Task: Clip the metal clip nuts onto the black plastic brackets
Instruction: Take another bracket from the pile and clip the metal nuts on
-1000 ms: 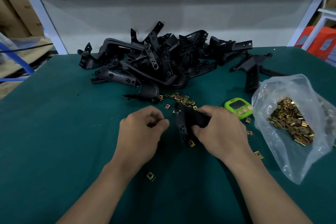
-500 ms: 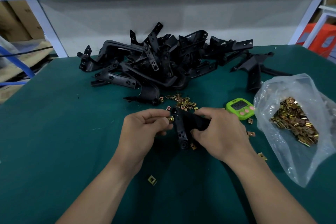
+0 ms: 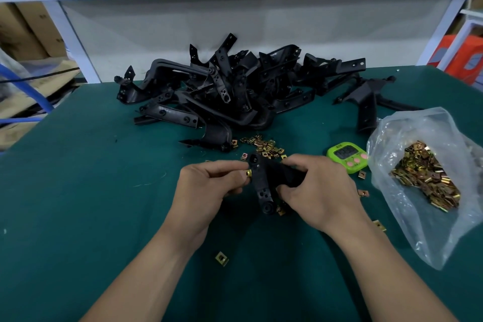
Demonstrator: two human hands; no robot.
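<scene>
My right hand grips a black plastic bracket just above the green table, its flat arm pointing down toward me. My left hand pinches a gold clip nut against the bracket's left edge, near its upper end. A second clip nut shows at the bracket's lower end, partly hidden by my right hand. Loose clip nuts lie in a small heap just beyond my hands.
A tangled pile of black brackets fills the back of the table. A clear bag of clip nuts lies at the right, a green timer beside it. Single nuts lie near me and to the right.
My left hand has brought the clip nut rightward up to the bracket's edge. The right hand has turned and lifted the bracket slightly.
</scene>
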